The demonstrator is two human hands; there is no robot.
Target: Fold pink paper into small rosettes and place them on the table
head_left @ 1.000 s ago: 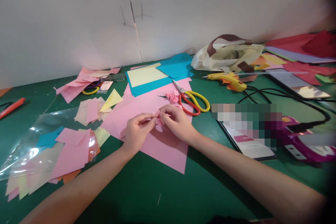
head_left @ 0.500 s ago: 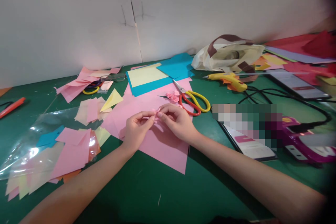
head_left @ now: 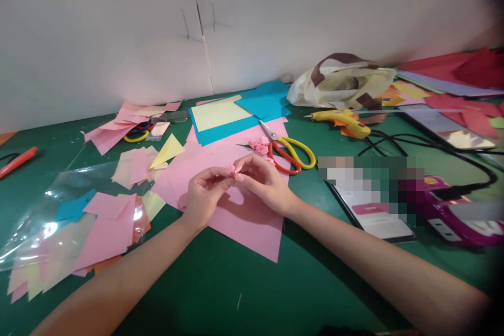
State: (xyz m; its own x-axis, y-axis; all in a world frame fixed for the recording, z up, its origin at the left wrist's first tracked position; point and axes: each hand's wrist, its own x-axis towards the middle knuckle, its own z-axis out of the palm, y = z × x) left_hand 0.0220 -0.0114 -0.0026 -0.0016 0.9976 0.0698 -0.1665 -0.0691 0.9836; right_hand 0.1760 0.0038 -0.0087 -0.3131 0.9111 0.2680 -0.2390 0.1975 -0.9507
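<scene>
Between the fingertips of both hands is a small folded pink paper piece, mostly hidden by the fingers. My left hand pinches it from the left, and my right hand pinches it from the right. Below them lie pink paper sheets. Just beyond my right hand, several small pink paper flowers rest beside scissors with red and yellow handles, their blades pointing away. A folded yellow paper sits to the left of my left hand.
Blue sheets and a pale yellow sheet lie behind. At left is a clear plastic bag with paper scraps. Rightward are a yellow glue gun, a cloth bag, phones, black cables and a purple power strip.
My fingers have shifted slightly on the pink paper piece, and more of it shows above the left fingertips. At far right, a red paper has moved and the upper phone shows a bright reflection.
</scene>
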